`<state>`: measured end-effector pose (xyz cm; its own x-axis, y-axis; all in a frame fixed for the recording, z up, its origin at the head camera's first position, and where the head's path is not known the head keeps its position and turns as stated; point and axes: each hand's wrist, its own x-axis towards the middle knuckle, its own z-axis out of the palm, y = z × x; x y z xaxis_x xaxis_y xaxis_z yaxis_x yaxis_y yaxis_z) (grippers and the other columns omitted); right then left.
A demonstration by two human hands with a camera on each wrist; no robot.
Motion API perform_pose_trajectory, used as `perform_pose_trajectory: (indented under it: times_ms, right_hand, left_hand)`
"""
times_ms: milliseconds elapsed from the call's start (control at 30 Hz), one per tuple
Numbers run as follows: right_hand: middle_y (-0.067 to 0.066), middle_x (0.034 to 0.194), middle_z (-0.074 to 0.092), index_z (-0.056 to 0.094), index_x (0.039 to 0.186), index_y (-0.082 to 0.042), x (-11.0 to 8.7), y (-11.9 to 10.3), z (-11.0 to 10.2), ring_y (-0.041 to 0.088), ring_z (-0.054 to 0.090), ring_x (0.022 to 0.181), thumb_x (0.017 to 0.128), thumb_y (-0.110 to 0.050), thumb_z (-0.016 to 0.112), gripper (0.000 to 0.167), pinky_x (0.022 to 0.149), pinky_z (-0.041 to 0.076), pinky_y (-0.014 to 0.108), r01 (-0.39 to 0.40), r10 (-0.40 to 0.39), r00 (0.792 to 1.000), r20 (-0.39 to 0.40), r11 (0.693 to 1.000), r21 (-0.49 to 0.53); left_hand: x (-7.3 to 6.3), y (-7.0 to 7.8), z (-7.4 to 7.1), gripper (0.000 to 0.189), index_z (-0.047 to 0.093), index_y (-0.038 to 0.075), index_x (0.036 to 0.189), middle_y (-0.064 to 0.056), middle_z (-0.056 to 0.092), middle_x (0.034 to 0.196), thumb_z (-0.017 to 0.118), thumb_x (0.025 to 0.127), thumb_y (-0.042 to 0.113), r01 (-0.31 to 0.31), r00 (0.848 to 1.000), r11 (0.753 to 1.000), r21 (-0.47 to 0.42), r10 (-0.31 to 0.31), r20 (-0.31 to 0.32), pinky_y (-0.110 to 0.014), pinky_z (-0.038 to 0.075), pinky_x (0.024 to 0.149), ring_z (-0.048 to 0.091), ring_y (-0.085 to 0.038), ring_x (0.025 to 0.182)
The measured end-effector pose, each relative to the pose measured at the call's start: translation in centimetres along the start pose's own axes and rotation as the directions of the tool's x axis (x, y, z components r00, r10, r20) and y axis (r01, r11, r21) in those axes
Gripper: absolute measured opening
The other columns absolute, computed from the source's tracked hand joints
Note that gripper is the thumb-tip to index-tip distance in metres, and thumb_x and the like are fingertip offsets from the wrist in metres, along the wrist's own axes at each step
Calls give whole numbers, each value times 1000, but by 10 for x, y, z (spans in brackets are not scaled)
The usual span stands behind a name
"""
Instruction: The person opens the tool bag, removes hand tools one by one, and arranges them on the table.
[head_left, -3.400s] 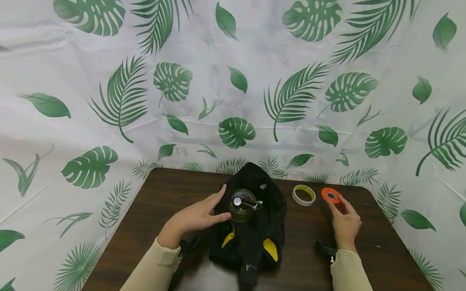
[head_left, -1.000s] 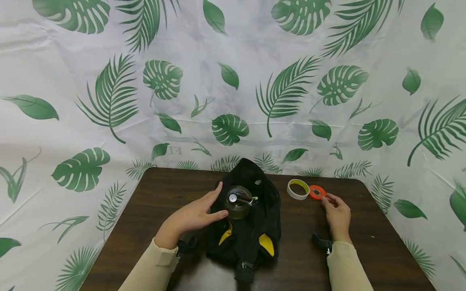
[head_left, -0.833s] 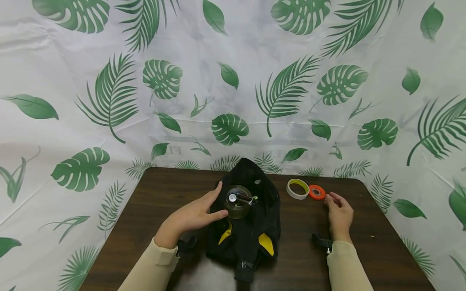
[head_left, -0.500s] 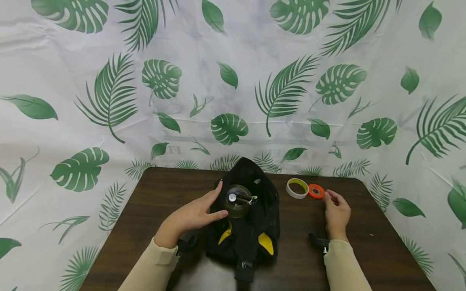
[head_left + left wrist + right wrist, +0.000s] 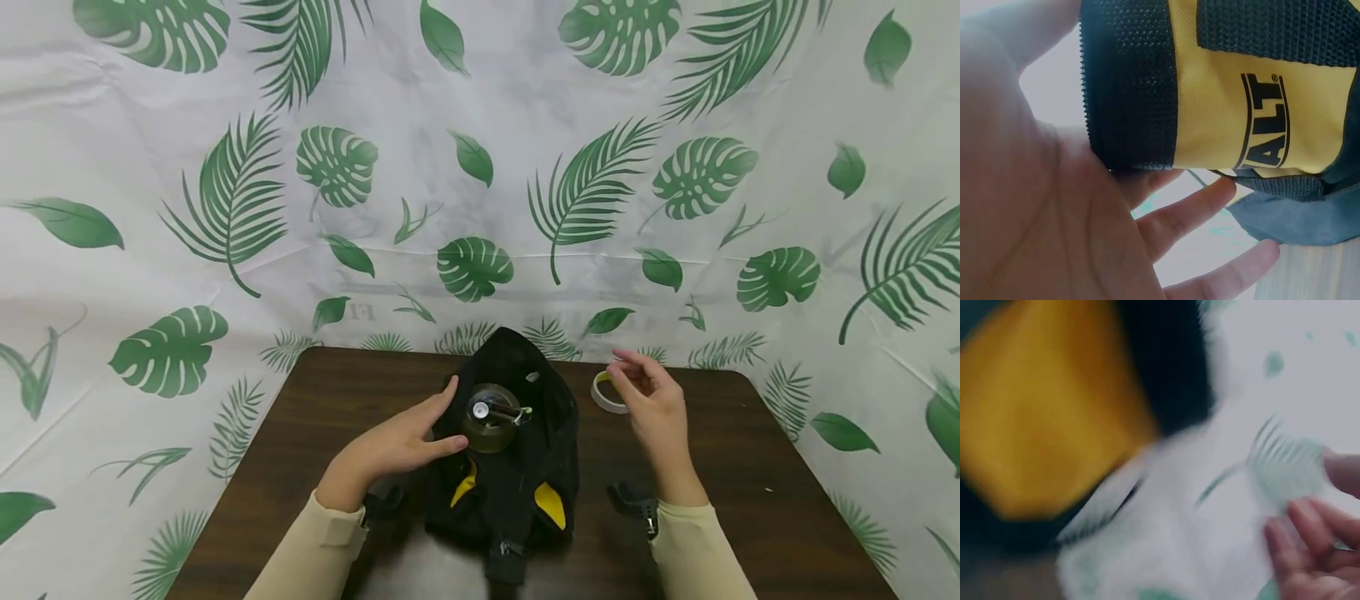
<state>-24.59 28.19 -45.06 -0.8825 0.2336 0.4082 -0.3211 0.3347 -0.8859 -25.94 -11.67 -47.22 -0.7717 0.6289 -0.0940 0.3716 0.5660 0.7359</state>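
Note:
A black and yellow tool bag (image 5: 517, 483) stands on the table with its top open. Inside lies a clear brownish roll of packing tape (image 5: 491, 435), with a thin dark object with a white round end (image 5: 481, 409) across it. My left hand (image 5: 390, 450) rests at the bag's left rim, thumb and index finger spread over the edge; the other fingers lie loose outside, as the left wrist view shows. My right hand (image 5: 660, 417) hovers, fingers loosely bent around nothing, before a white roll of tape (image 5: 609, 405), partly covering it. An orange tape roll is hidden behind that hand.
The dark brown wooden table (image 5: 750, 483) ends at a back edge near the white leaf-print cloth (image 5: 420, 167). A dark strap (image 5: 633, 504) is on my right wrist, another (image 5: 384, 506) on my left.
My right hand set the orange tape roll down beside the white one, let go, and moved left over the rolls. My left hand stays at the bag's rim.

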Motion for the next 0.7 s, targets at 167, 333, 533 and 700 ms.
perform_pose_trajectory:
  times_ms: [167,333,533,700]
  right_hand:
    - [14,133,69,64,149,-14,-12,-57,27,10,71,116,106,-30,76,47,98,56,15,1,20,940,341,998,-61]
    - [11,139,66,63,150,-18,-11,-90,64,24,70,127,103,-29,80,51,110,59,36,32,37,867,496,991,-130]
    - [16,145,62,58,154,-11,1,-101,104,36,64,133,101,-28,82,60,115,53,56,21,83,800,595,986,-167]
    - [13,145,61,55,148,-14,9,-80,130,31,63,131,99,-30,84,60,112,55,54,-151,211,752,625,977,-149]
  left_hand:
    - [1,-1,-2,102,-5,32,176,0,6,185,59,105,68,-17,1000,1000,-18,17,12,-61,22,136,16,-30,171]
    - [0,-2,-3,102,-6,31,176,-1,6,185,59,106,68,-26,999,999,-31,26,20,-61,23,135,17,-30,171]
    - [-1,-3,-4,103,-6,32,176,1,5,185,60,105,67,-28,999,998,-48,29,18,-60,23,136,16,-28,171]
    - [0,-4,-4,103,-4,33,176,0,6,185,60,105,68,-20,1000,998,-56,21,23,-62,24,135,17,-30,171]
